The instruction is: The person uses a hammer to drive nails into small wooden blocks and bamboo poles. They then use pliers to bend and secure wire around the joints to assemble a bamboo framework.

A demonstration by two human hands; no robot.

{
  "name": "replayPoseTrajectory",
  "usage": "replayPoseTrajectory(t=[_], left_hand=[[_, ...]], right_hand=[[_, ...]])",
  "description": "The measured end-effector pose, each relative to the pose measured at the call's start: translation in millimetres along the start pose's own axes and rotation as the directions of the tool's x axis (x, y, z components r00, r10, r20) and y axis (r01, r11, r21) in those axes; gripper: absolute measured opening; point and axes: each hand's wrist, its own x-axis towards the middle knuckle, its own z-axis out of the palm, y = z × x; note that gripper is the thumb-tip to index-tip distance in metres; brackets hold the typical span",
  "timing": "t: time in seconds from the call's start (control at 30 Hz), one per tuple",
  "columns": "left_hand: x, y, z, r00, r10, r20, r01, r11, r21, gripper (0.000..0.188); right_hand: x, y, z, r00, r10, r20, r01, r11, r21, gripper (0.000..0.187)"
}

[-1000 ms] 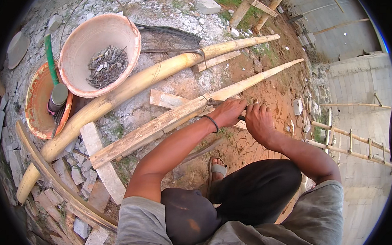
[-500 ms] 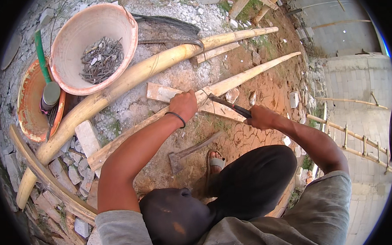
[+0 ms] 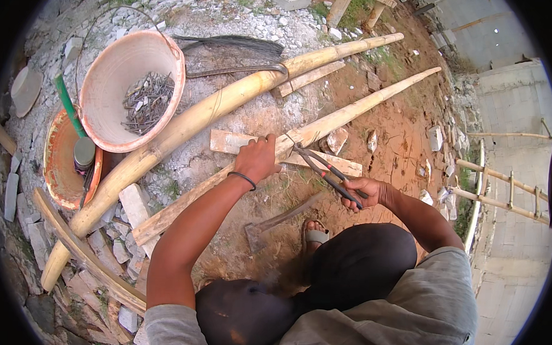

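My left hand (image 3: 259,160) presses down on a split bamboo pole (image 3: 326,122) that lies slantwise across the dirt. In my right hand (image 3: 366,194) is a pair of dark pincers (image 3: 322,168), its jaws touching the pole just right of my left hand. A flat wooden board (image 3: 228,140) lies under the pole. A thicker round bamboo pole (image 3: 186,124) lies parallel beyond it. A hatchet (image 3: 274,224) rests on the ground in front of my sandalled foot (image 3: 315,235).
A pink basin (image 3: 107,130) holding several nails sits at the upper left, with an orange dish (image 3: 57,171) and a small can beside it. Stone rubble lies at the left. A bamboo ladder (image 3: 500,180) lies at the right by a concrete slab.
Both hands were close together on the pole. My right hand has since drawn back with the pincers, and my left hand has slid left along the pole.
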Motion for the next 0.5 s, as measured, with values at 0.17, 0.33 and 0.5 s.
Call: replayPoseTrajectory(t=[0.17, 0.33, 0.5], left_hand=[[-6.3, 0.2, -6.7, 0.939, 0.252, -0.235, -0.242, 0.968, 0.073, 0.072], [-11.3, 15.9, -25.9, 0.766, 0.501, -0.403, -0.426, 0.865, 0.266, 0.051], [-58.3, 65.9, 24.3, 0.981, 0.064, -0.182, -0.082, 0.992, -0.092, 0.026]], right_hand=[[20.7, 26.0, -22.9, 0.981, -0.054, 0.187, 0.021, 0.985, 0.173, 0.040], [61.1, 65.6, -27.1, 0.973, -0.170, 0.159, 0.141, 0.973, 0.180, 0.041], [85.5, 86.5, -9.9, 0.929, -0.317, 0.192, 0.290, 0.944, 0.156, 0.031]])
